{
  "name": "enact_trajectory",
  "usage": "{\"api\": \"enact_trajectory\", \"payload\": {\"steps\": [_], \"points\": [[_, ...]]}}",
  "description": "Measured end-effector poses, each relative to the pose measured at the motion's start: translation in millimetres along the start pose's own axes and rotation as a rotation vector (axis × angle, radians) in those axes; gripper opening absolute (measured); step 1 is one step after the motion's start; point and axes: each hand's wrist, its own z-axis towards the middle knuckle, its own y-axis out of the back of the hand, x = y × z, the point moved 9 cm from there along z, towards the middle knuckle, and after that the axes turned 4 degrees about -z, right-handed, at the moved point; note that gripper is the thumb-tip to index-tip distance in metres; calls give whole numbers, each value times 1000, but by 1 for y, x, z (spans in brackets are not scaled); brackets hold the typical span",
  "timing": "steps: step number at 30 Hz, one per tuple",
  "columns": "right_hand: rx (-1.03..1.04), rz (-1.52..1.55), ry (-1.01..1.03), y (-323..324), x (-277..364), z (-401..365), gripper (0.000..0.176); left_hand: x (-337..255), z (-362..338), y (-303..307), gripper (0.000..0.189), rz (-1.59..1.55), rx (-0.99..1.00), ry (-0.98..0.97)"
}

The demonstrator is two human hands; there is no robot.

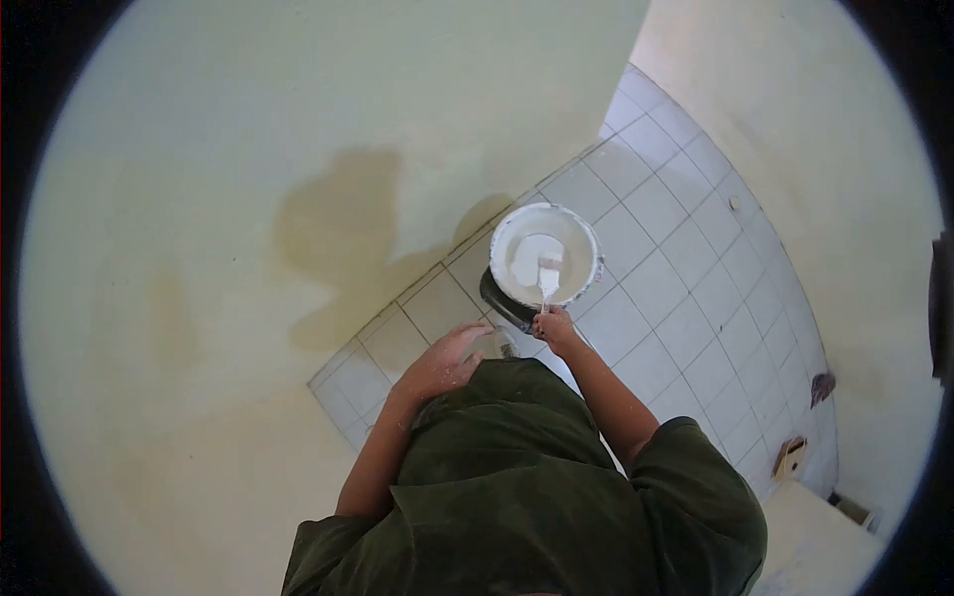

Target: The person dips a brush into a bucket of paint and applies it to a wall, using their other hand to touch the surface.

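Bucket (584,234) of white paint sits at frame centre on the tiled floor (686,258). Right hand (555,328): grip closed on brush (548,276), bristles in the paint. Left hand (447,363): loose, empty, on the knee. Judgement: load the bristle tips only and wipe the excess on the rim.

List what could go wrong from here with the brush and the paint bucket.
1. The brush in the right hand dips into white paint; lifted out, it could drip on the tiled floor or the dark green clothing.
2. No hand steadies the bucket; the left hand rests on the clothing, so a knock from the brush might shift or tip it.
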Motion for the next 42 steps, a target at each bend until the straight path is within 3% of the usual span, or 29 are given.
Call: {"api": "enact_trajectory", "payload": {"steps": [4, 7, 11, 14, 18, 19, 22, 23, 27, 30, 33, 36, 41, 42], "points": [[-159, -203, 157, -20, 11, 18, 23, 11, -22, 15, 47, -69, -72, 66], [-271, -468, 446, -47, 34, 22, 20, 21, -41, 24, 47, -95, -128, 121], [-338, -729, 657, -112, 99, -25, 33, 23, -60, 51, 47, -91, -238, 88], [-241, -800, 733, -164, 133, -38, 32, 17, -78, 79, 48, -83, -332, 74], [-75, -771, 687, -235, 183, -55, 25, -2, -110, 128, 49, -37, -503, 67], [-53, -865, 676, -256, 209, -81, 21, -8, -120, 144, 49, -17, -542, 65], [105, -602, 1010, -308, 262, -123, 17, -26, -151, 186, 50, 38, -665, 21], [180, -657, 970, -320, 276, -138, 30, -33, -160, 203, 50, 61, -707, -9], [281, -727, 1095, -358, 328, -203, 28, -55, -192, 266, 52, 107, -799, -78], [239, -737, 1213, -377, 367, -256, 23, -77, -212, 312, 54, 182, -828, -161], [204, -736, 1511, -396, 406, -309, 17, -109, -237, 359, 54, 319, -826, -296], [112, -764, 1595, -418, 439, -382, 14, -153, -274, 407, 55, 513, -838, -444], [-224, -816, 1835, -451, 479, -509, 17, -240, -351, 483, 54, 899, -995, -621], [-302, -794, 1962, -460, 483, -538, 17, -258, -366, 498, 53, 975, -1035, -666]]}}
